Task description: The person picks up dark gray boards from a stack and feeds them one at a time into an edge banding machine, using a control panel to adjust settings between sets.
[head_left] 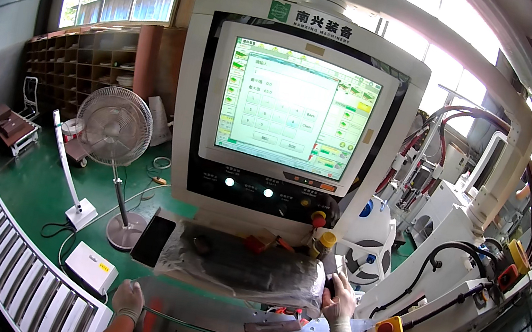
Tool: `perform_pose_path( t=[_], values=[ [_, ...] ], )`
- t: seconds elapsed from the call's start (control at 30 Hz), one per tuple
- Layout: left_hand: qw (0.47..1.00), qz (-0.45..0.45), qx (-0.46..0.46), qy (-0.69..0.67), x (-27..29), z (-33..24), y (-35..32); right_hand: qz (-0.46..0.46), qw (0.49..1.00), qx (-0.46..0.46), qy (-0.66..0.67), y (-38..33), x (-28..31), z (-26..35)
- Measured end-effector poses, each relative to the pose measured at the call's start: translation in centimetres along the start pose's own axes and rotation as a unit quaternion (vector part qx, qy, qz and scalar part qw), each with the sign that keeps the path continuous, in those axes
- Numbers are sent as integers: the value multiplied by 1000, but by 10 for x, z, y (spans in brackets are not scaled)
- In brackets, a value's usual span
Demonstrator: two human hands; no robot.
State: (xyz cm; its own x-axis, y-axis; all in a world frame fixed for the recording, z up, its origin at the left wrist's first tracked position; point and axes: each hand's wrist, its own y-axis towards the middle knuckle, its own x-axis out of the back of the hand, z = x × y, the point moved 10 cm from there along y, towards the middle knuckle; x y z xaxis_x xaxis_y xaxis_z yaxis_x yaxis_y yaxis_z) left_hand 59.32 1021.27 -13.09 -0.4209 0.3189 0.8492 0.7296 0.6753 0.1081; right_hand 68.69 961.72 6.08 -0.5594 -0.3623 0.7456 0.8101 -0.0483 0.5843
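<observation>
Below the lit touchscreen panel (293, 111) at frame centre showing an entry keypad, the gloved right hand (338, 303) clasps the plastic-wrapped grey keyboard's (242, 267) right end, the gloved left hand (128, 300) rests curled on the metal tabletop (213, 312) edge, so entry looks barely begun.

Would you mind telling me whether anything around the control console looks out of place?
The keyboard under the monitor is wrapped in crumpled, dusty plastic film, and a loose flat metal strip lies askew on the ledge between both hands.

A plastic-wrapped keyboard (242, 267) lies flat on the console shelf below the screen.
</observation>
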Motion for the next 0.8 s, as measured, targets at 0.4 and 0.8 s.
perform_pose_path(
  t=[0.4, 0.8],
  values=[
    [1000, -11, -2, 7, 5, -4, -1, 10, 1000, 13, 7, 1, -4, 0],
    [1000, -10, -24, 1, 1, 0, 0, -6, 999, 18, 37, 1, -2, 1]
  ],
)
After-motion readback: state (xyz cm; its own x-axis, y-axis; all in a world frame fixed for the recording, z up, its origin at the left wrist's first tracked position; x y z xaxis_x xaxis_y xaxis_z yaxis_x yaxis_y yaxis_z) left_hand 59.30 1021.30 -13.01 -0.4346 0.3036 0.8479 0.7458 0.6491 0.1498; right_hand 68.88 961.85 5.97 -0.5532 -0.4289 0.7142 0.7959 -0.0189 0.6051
